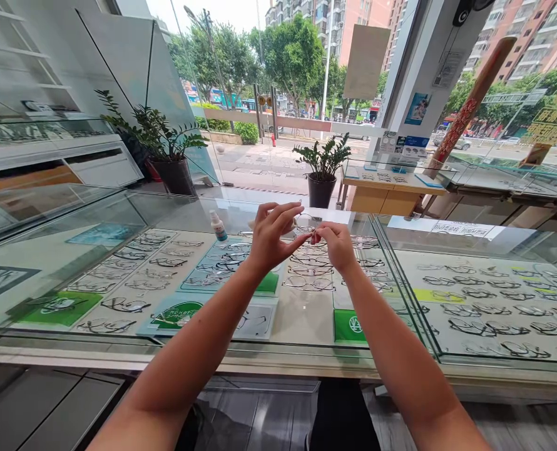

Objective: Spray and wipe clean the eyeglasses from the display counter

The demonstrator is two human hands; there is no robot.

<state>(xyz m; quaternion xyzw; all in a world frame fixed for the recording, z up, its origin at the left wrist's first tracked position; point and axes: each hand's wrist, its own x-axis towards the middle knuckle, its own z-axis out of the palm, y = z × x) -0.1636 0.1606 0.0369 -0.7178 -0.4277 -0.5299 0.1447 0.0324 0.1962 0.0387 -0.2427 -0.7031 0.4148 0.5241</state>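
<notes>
Above the glass counter, both of my hands are raised around a pair of thin-rimmed eyeglasses (308, 218). My left hand (273, 238) curves about the glasses, fingers stretched over the top and thumb reaching below toward the right fingertips. Thumb and index finger of my right hand (338, 245) pinch the near part of the frame, with the other fingers curled in. Much of the frame is hidden behind the fingers. To the left of my hands, a small spray bottle (218, 226) with bluish liquid stands upright on the counter top.
Rows of eyeglasses (309, 283) lie under the glass of the display counter (301, 346). Another display section (494, 300) adjoins on the right. Beyond the counter stand two potted plants (320, 188) (175, 175) and a wooden display table (385, 199) by the window.
</notes>
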